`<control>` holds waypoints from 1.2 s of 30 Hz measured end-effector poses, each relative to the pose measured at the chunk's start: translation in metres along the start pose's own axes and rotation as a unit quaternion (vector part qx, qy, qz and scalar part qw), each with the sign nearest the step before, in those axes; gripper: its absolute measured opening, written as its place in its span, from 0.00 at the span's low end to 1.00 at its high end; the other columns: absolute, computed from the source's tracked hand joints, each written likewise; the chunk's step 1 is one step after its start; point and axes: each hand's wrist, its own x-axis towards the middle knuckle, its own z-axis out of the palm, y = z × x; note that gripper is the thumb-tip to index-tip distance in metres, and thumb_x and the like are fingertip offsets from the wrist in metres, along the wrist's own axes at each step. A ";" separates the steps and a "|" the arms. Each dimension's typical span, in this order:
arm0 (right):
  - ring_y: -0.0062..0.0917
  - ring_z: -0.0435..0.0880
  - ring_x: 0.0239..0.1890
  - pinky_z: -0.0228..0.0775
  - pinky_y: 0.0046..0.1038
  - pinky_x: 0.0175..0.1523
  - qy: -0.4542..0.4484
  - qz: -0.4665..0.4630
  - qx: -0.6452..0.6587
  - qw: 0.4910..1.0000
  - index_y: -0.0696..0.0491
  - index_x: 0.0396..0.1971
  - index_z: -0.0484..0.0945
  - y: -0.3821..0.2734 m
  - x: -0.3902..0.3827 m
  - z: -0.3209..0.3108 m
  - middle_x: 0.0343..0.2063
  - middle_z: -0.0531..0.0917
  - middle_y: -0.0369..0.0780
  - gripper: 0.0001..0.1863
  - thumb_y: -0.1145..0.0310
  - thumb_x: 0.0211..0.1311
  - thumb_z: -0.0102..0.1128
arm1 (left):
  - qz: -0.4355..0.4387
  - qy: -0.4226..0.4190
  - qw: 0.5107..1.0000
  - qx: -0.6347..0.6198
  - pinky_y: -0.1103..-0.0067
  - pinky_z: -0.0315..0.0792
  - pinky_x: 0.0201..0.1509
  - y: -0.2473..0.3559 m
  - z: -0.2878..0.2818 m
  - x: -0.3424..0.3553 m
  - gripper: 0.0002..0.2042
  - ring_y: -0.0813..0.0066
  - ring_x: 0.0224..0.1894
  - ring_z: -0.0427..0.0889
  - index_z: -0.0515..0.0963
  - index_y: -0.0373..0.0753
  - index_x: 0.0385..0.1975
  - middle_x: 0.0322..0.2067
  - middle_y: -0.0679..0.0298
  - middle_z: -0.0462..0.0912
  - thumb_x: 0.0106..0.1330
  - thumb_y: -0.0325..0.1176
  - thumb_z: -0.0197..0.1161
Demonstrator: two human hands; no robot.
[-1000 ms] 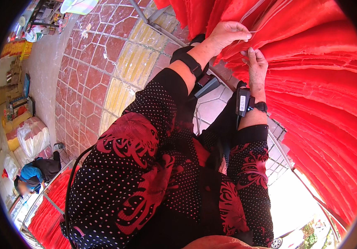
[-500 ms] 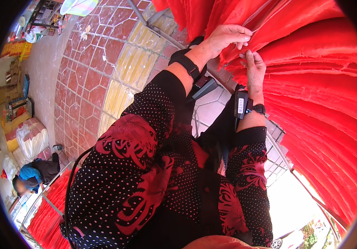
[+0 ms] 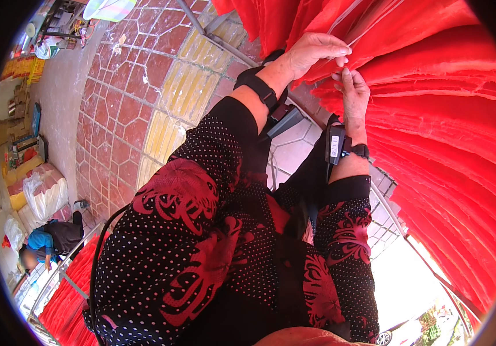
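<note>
Long layers of bright red cloth (image 3: 432,115) hang in folds along the right and top of the view. My left hand (image 3: 317,51) is at the near edge of the cloth, with thumb and fingertips pinched together on thin white string (image 3: 373,24). Pale strands of it run from the fingertips up across a red fold. Just below, my right hand (image 3: 354,95) has its thumb and forefinger drawn together close to the cloth's edge; whatever lies between them is too small to make out. Black straps with devices circle both wrists.
A metal frame (image 3: 225,46) runs below the cloth over red and yellow paving (image 3: 127,98). More red cloth (image 3: 69,288) lies on a rack at lower left, where another person (image 3: 57,237) bends over. Wrapped bundles (image 3: 43,193) are stacked by the left wall.
The white strands have shifted and show more plainly above my left hand, and the cloth edge near my fingertips has moved slightly. Both hands stay almost in place.
</note>
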 end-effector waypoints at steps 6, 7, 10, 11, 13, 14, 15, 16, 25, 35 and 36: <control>0.15 0.81 0.32 0.68 0.16 0.35 0.004 -0.005 -0.001 1.000 0.54 0.36 0.79 -0.001 -0.003 -0.001 0.28 0.82 0.32 0.09 0.66 0.66 0.53 | -0.008 0.042 0.999 0.011 0.80 0.71 0.50 0.003 0.008 -0.001 0.10 0.76 0.38 0.80 0.79 0.34 0.41 0.35 0.61 0.83 0.61 0.29 0.60; 0.15 0.81 0.32 0.68 0.16 0.35 0.003 -0.009 -0.001 1.000 0.55 0.36 0.79 -0.001 -0.003 -0.002 0.28 0.82 0.33 0.09 0.66 0.66 0.53 | -0.012 0.054 0.998 0.018 0.81 0.71 0.50 0.003 0.009 -0.001 0.10 0.77 0.39 0.80 0.79 0.35 0.41 0.35 0.62 0.83 0.61 0.29 0.61; 0.15 0.81 0.33 0.68 0.16 0.35 0.003 -0.019 -0.002 1.000 0.55 0.36 0.78 -0.001 -0.003 -0.003 0.29 0.82 0.33 0.09 0.66 0.66 0.53 | -0.014 0.076 0.994 0.075 0.82 0.71 0.48 -0.002 0.012 0.000 0.11 0.78 0.40 0.80 0.79 0.34 0.41 0.36 0.62 0.83 0.59 0.27 0.63; 0.15 0.81 0.33 0.69 0.16 0.35 0.004 -0.019 -0.001 1.000 0.55 0.36 0.78 -0.001 -0.003 -0.003 0.29 0.82 0.33 0.09 0.66 0.66 0.53 | -0.006 0.078 0.992 0.099 0.83 0.72 0.48 -0.005 0.011 0.001 0.11 0.78 0.41 0.80 0.79 0.34 0.41 0.36 0.62 0.83 0.58 0.27 0.63; 0.16 0.81 0.33 0.69 0.16 0.35 0.006 -0.022 -0.003 1.000 0.55 0.36 0.78 0.000 -0.002 -0.002 0.29 0.82 0.33 0.09 0.67 0.66 0.53 | -0.041 0.087 0.985 0.147 0.83 0.72 0.48 -0.011 0.007 0.002 0.11 0.78 0.40 0.80 0.80 0.34 0.40 0.36 0.62 0.83 0.57 0.26 0.64; 0.16 0.81 0.33 0.69 0.16 0.35 0.006 -0.025 -0.007 1.000 0.55 0.36 0.78 0.000 -0.001 -0.002 0.29 0.82 0.33 0.08 0.67 0.66 0.53 | -0.054 0.089 0.980 0.170 0.83 0.72 0.48 -0.014 0.003 0.003 0.11 0.78 0.40 0.80 0.80 0.34 0.39 0.35 0.61 0.83 0.57 0.26 0.64; 0.16 0.81 0.32 0.69 0.16 0.35 0.013 -0.021 -0.013 1.000 0.56 0.36 0.78 0.000 -0.001 -0.001 0.29 0.82 0.33 0.08 0.67 0.66 0.53 | -0.057 0.097 0.976 0.189 0.83 0.72 0.47 -0.017 0.001 0.004 0.10 0.78 0.39 0.80 0.80 0.34 0.39 0.35 0.61 0.83 0.57 0.26 0.64; 0.16 0.81 0.32 0.69 0.16 0.35 0.011 -0.027 -0.009 1.000 0.56 0.35 0.78 0.001 0.000 -0.001 0.28 0.82 0.33 0.08 0.67 0.66 0.53 | -0.060 0.105 0.971 0.207 0.83 0.73 0.46 -0.021 -0.002 0.005 0.10 0.78 0.38 0.81 0.80 0.34 0.38 0.34 0.61 0.83 0.57 0.26 0.64; 0.15 0.80 0.29 0.68 0.16 0.34 0.044 -0.032 0.005 0.998 0.55 0.31 0.77 0.000 0.002 -0.003 0.25 0.81 0.33 0.09 0.66 0.66 0.53 | -0.026 0.213 0.952 0.217 0.83 0.75 0.37 -0.026 -0.018 0.012 0.08 0.78 0.31 0.81 0.81 0.32 0.35 0.28 0.61 0.83 0.56 0.25 0.64; 0.12 0.77 0.27 0.66 0.15 0.31 0.117 -0.062 0.001 0.991 0.55 0.31 0.77 0.001 0.002 -0.010 0.23 0.80 0.32 0.10 0.65 0.66 0.53 | 0.002 0.218 0.955 0.202 0.85 0.73 0.34 -0.019 -0.017 0.010 0.06 0.82 0.28 0.79 0.82 0.34 0.33 0.26 0.65 0.82 0.56 0.25 0.65; 0.12 0.76 0.26 0.65 0.14 0.30 0.127 -0.062 0.004 0.990 0.55 0.31 0.77 0.001 0.001 -0.010 0.23 0.80 0.32 0.10 0.65 0.66 0.53 | 0.000 0.219 0.955 0.202 0.85 0.73 0.34 -0.018 -0.017 0.009 0.06 0.82 0.28 0.78 0.82 0.34 0.32 0.26 0.66 0.82 0.56 0.25 0.65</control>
